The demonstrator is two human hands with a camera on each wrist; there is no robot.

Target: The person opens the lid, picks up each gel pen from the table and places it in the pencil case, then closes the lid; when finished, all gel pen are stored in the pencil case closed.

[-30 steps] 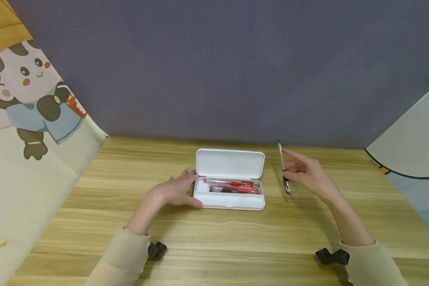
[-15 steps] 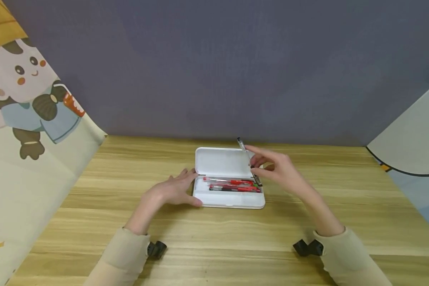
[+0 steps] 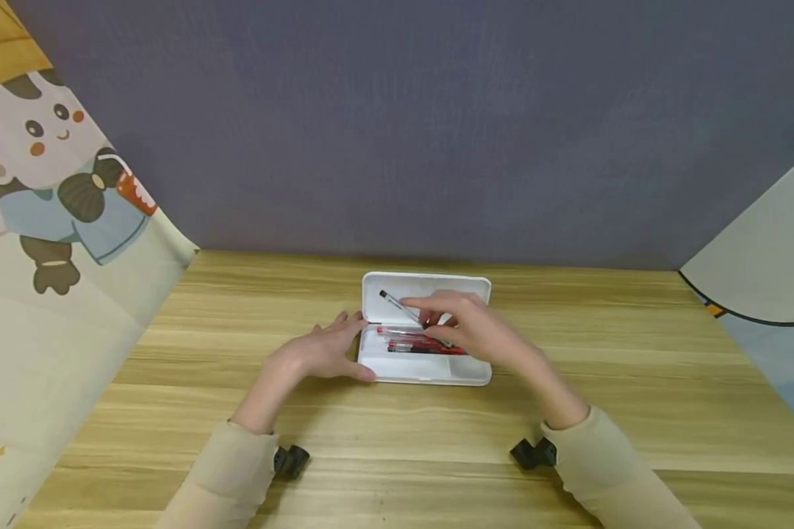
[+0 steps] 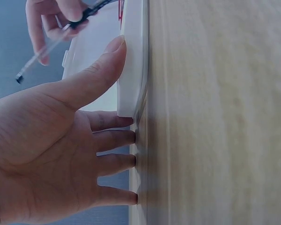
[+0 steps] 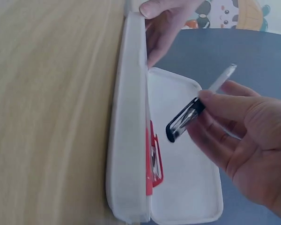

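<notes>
The left hand (image 3: 317, 353) is lying flat against the open white plastic pencil case (image 3: 426, 371), steadying it on the wooden table (image 3: 172, 367), while the right hand (image 3: 479, 334) is pinching a clear black-capped pen (image 3: 400, 308) above the red pens (image 3: 418, 339) inside

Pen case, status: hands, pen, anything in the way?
Left hand braces the case. Right hand holds the pen over the open tray. Red pens already inside; nothing in the way.

Beige sleeves (image 3: 228, 470), seemingly black wrist mounts (image 3: 290, 461).
</notes>
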